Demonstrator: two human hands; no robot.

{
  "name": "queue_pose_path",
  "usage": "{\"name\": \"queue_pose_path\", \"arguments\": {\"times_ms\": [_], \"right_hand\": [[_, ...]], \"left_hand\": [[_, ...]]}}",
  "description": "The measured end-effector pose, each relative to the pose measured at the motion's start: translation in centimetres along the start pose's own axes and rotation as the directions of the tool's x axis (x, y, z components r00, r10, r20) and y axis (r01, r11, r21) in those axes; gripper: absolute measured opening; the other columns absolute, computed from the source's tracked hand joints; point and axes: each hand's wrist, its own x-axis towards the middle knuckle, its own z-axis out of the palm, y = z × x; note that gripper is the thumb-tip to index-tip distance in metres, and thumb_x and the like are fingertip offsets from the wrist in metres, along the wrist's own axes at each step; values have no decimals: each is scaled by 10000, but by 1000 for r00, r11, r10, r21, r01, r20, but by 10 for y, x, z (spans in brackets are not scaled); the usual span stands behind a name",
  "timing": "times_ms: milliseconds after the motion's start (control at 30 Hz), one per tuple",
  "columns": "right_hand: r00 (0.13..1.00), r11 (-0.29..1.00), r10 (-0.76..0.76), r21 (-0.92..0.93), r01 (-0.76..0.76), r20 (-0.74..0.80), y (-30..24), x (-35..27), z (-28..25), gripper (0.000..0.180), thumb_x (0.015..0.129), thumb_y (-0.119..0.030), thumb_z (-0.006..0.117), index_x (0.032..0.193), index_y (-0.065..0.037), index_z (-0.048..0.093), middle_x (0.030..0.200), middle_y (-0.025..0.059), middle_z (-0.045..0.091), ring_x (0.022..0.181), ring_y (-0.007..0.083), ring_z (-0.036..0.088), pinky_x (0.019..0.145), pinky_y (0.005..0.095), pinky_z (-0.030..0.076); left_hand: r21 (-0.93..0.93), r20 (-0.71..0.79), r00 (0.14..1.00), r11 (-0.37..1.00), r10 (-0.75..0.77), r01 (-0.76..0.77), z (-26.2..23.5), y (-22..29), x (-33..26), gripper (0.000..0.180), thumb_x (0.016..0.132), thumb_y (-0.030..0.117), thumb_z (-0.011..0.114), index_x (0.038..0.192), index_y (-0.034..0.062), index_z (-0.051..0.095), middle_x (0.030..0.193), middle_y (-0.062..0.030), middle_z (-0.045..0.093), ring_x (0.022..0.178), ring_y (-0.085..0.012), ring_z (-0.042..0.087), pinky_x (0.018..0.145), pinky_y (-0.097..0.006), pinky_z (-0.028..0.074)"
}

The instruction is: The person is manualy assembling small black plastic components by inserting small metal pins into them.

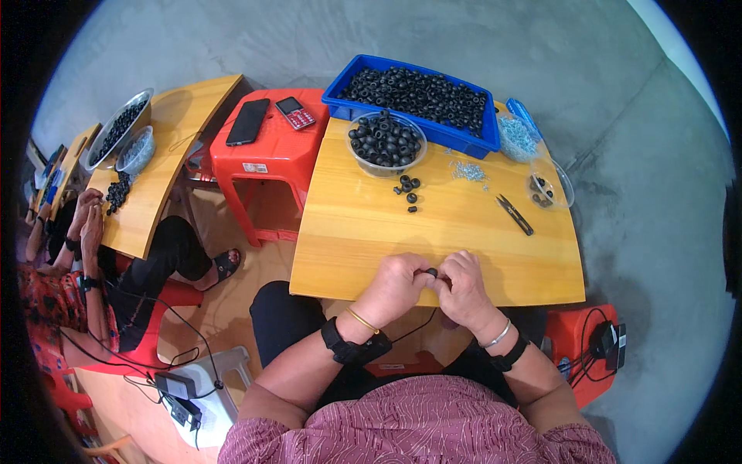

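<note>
At the near edge of the yellow table (348,240), my two hands meet with fingers pinched. My left hand (398,284) is closed on a small round black part (431,272). Pressed against the same part are the closed fingers of my right hand (461,284); whether they hold anything else is hidden. Beyond my hands lie a few loose black parts (411,198), close to a clear bowl (358,164) full of similar parts. Black thread snips (515,215) rest on the right. Small clear or pale-blue pieces (468,172) form a little pile behind them.
A blue tray (334,104) of black parts spans the table's back. Right of it stand a tub of pale-blue pieces (516,138) and a clear container (566,185). A red stool (267,151) bears two phones. At left, another person's hands (86,216) work at a neighbouring table.
</note>
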Motion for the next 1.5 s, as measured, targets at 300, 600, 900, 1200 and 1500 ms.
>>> {"name": "queue_pose_path", "arguments": {"times_ms": [300, 600, 900, 1200, 1500], "right_hand": [[998, 998, -56, 12, 56, -6, 0, -6, -5, 85, 699, -47, 534, 682, -30, 453, 723, 124, 453, 733, 308, 413, 674, 389, 322], [996, 993, -6, -114, 15, 86, -7, 0, -9, 75, 725, -96, 498, 711, -25, 476, 748, 123, 468, 755, 294, 421, 695, 387, 318], [994, 990, 5, -143, 11, 110, -9, -2, -8, 32, 698, -62, 492, 708, -32, 488, 749, 114, 474, 756, 280, 427, 716, 376, 303], [992, 988, 7, -152, 11, 122, -13, -3, -9, 39, 700, -70, 502, 698, -38, 480, 736, 113, 448, 772, 280, 414, 734, 381, 294], [985, 983, 47, -181, -17, 163, -19, -1, -14, 77, 740, -98, 503, 717, -30, 476, 763, 124, 435, 796, 290, 400, 750, 391, 290]], "left_hand": [[198, 13, 981, 962, 192, -190, 2, 0, -4, 114, 654, -7, 608, 764, -17, 579, 682, -164, 549, 642, -323, 551, 573, -350, 454], [273, 55, 980, 941, 193, -201, 5, 1, -8, 90, 671, 12, 581, 757, 5, 560, 687, -157, 538, 644, -323, 535, 580, -373, 444], [395, 88, 974, 891, 208, -226, 4, 9, -11, 68, 662, 15, 571, 726, 23, 549, 662, -134, 528, 598, -309, 539, 544, -363, 451], [488, 57, 950, 821, 308, -296, 5, 10, -11, 61, 631, 29, 563, 669, 55, 523, 613, -93, 496, 535, -267, 513, 474, -353, 403], [478, 53, 915, 794, 400, -375, 6, 5, -12, 88, 599, 9, 539, 673, 54, 528, 594, -80, 480, 548, -261, 475, 539, -337, 364]]}}
